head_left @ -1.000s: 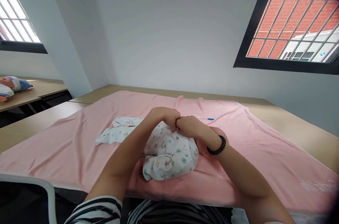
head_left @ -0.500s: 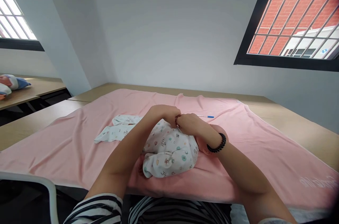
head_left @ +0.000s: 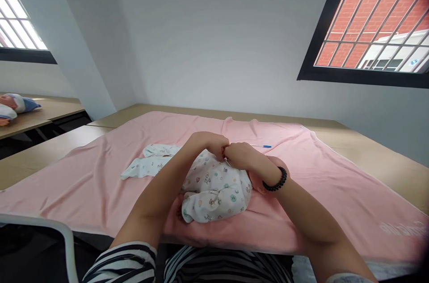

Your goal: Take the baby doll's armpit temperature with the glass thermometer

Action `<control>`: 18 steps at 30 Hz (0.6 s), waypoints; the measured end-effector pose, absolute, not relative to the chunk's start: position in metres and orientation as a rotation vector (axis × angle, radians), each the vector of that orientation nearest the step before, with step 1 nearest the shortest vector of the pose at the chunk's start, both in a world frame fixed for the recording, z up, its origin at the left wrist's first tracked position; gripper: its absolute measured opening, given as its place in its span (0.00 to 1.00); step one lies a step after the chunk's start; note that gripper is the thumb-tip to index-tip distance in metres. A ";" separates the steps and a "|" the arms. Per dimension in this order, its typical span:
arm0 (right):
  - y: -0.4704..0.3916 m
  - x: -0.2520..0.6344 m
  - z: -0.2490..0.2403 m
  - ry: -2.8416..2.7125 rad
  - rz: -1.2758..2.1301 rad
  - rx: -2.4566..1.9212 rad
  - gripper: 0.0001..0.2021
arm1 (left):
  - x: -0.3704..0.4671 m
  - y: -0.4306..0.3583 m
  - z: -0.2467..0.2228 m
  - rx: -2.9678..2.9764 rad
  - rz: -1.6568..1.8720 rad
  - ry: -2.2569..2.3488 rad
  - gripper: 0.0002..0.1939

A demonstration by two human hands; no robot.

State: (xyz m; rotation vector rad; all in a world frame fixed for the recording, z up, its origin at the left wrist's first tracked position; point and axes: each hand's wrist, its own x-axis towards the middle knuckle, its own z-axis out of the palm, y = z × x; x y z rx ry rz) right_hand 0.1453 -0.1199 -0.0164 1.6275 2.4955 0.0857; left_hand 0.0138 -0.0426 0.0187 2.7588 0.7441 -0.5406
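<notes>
A white baby garment (head_left: 214, 189) with small coloured prints lies on a pink blanket (head_left: 100, 176), pulled over a doll whose pink head (head_left: 259, 182) shows under my right wrist. My left hand (head_left: 209, 141) and my right hand (head_left: 239, 156) meet at the far side of the garment, fingers pinched on its fabric. A black bead bracelet (head_left: 275, 181) circles my right wrist. The garment's loose legs (head_left: 147, 164) trail to the left.
A blue-tipped pen (head_left: 261, 146) lies on the blanket behind my hands. The blanket covers a wooden table (head_left: 368, 158) against a white wall. Another doll (head_left: 13, 106) lies on a desk at far left. A white chair edge (head_left: 50, 229) is at lower left.
The view has shifted slightly; both hands stay pinched together on the garment in nearly the same spot.
</notes>
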 end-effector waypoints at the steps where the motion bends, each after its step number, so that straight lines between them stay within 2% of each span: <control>1: -0.120 0.145 -0.017 2.496 0.087 1.627 0.13 | 0.014 -0.043 0.019 2.762 -0.548 0.748 0.11; 8: -0.116 0.147 -0.018 2.479 0.076 1.625 0.12 | 0.015 -0.041 0.018 2.754 -0.521 0.686 0.12; 18: -0.117 0.146 -0.018 2.471 0.048 1.645 0.11 | 0.014 -0.037 0.015 2.692 -0.529 0.648 0.05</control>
